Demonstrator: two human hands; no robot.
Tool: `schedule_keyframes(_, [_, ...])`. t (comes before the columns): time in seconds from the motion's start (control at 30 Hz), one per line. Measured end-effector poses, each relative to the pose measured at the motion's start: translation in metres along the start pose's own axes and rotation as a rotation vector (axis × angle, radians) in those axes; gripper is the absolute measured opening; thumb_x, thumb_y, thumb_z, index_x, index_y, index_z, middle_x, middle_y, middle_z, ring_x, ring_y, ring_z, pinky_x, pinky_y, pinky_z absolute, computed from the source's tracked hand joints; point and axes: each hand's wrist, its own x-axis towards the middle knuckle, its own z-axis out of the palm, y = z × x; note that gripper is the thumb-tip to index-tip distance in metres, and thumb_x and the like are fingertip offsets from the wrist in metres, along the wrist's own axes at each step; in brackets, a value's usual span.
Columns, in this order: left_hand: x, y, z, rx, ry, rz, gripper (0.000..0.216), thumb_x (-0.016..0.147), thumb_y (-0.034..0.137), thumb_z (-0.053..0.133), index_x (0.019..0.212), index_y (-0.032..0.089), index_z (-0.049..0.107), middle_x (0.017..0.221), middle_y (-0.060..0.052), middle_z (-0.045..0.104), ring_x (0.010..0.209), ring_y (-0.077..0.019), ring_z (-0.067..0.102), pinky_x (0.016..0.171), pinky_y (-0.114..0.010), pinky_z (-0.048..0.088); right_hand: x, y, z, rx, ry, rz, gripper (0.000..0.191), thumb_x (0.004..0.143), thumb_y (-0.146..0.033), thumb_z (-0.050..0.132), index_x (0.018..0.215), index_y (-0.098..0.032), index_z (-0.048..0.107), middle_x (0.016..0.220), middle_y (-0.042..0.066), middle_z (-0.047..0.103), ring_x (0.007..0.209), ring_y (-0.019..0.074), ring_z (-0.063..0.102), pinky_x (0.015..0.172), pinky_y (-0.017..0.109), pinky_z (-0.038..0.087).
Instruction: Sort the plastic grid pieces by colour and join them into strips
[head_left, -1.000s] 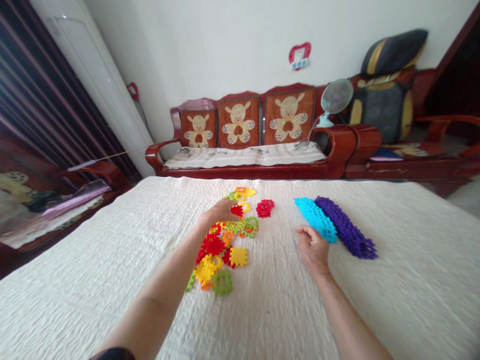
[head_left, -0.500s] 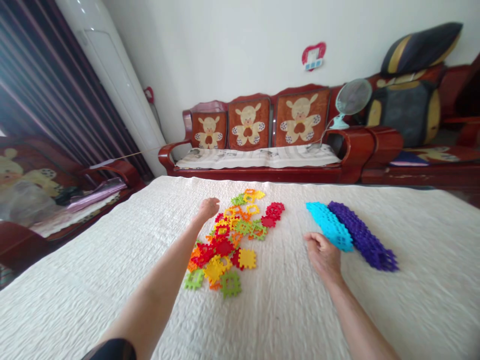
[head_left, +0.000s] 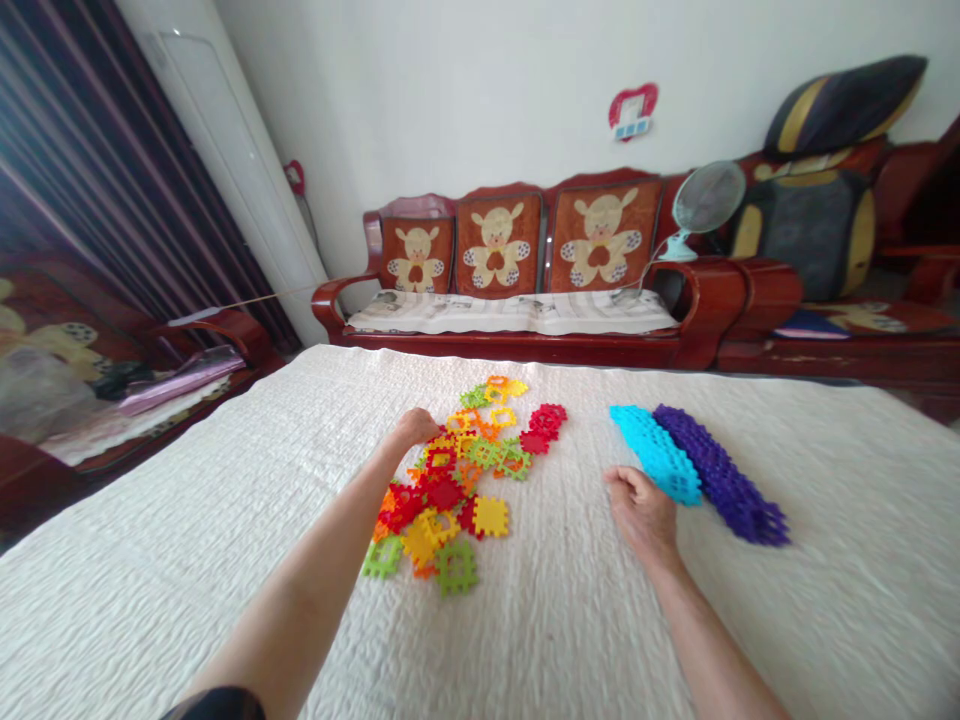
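Note:
My left hand (head_left: 415, 427) is at the far left edge of a loose pile of plastic interlocking tiles, its fingers pinched at the rim of a red tile (head_left: 456, 432); the fingertips are small and partly hidden. Red, yellow, orange and green square tiles overlap in the pile, among them a solid yellow tile (head_left: 491, 517) and a green open-frame tile (head_left: 456, 568). My right hand (head_left: 643, 512) rests curled closed near the cover, with nothing visible in it. Just beyond it lies a row of light-blue tiles (head_left: 658, 455), alongside a longer row of purple tiles (head_left: 720, 475).
A white quilted cover (head_left: 555, 620) spreads under everything. Past its far edge stands a wooden sofa (head_left: 510, 345) with bear-patterned cushions. A small fan (head_left: 709, 197) stands at the sofa's right arm, and a massage seat pad (head_left: 814, 235) leans on the right.
My left hand has moved slightly down and closed in on the red tile at the pile's edge. The right hand stays curled in nearly the same place. The view has shifted a little.

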Motion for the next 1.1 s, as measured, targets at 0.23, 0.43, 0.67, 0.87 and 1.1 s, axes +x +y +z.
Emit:
schedule_keyframes(0.23, [-0.007, -0.003, -0.001, -0.112, -0.044, 0.044, 0.029, 0.067, 0.027, 0.065, 0.094, 0.018, 0.072, 0.075, -0.004, 0.07, 0.074, -0.0169, 0.063, 0.062, -0.021, 0.044, -0.001, 0.0, 0.0, -0.008, -0.014, 0.015, 0.029, 0.074, -0.038, 0.044, 0.072, -0.02, 0.067, 0.077, 0.006, 0.072, 0.072, 0.0225, 0.065, 0.07, 0.032, 0.048])
schedule_keyframes(0.43, [-0.01, -0.003, 0.001, -0.224, -0.052, -0.009, 0.017, 0.064, 0.026, 0.066, 0.077, 0.015, 0.068, 0.058, 0.001, 0.062, 0.061, -0.0126, 0.057, 0.053, -0.019, 0.04, -0.001, 0.002, 0.001, -0.011, -0.033, 0.028, 0.029, 0.074, -0.037, 0.043, 0.074, -0.02, 0.067, 0.078, 0.006, 0.072, 0.075, 0.0228, 0.065, 0.072, 0.032, 0.048])
schedule_keyframes(0.67, [-0.021, -0.019, -0.028, -0.421, 0.031, -0.061, 0.016, 0.068, 0.02, 0.063, 0.082, 0.013, 0.065, 0.051, 0.003, 0.055, 0.047, -0.0082, 0.049, 0.045, -0.017, 0.036, -0.001, 0.006, 0.004, 0.004, -0.035, 0.025, 0.03, 0.076, -0.038, 0.043, 0.076, -0.019, 0.067, 0.08, 0.007, 0.072, 0.076, 0.0228, 0.065, 0.073, 0.032, 0.048])
schedule_keyframes(0.87, [-0.014, 0.036, -0.025, -0.561, 0.107, 0.043, 0.022, 0.071, 0.018, 0.06, 0.092, 0.013, 0.067, 0.054, 0.003, 0.056, 0.047, -0.007, 0.049, 0.045, -0.016, 0.037, -0.002, 0.001, 0.002, 0.022, -0.043, 0.038, 0.032, 0.076, -0.039, 0.043, 0.076, -0.018, 0.067, 0.079, 0.007, 0.072, 0.076, 0.0227, 0.065, 0.073, 0.032, 0.048])
schedule_keyframes(1.1, [-0.013, 0.108, -0.005, -0.469, 0.074, 0.264, 0.038, 0.082, 0.024, 0.051, 0.118, 0.017, 0.061, 0.08, -0.004, 0.07, 0.067, -0.0103, 0.063, 0.059, -0.018, 0.046, -0.002, 0.003, 0.002, 0.023, -0.036, 0.017, 0.029, 0.076, -0.036, 0.042, 0.076, -0.019, 0.067, 0.079, 0.006, 0.071, 0.077, 0.0216, 0.065, 0.073, 0.031, 0.047])
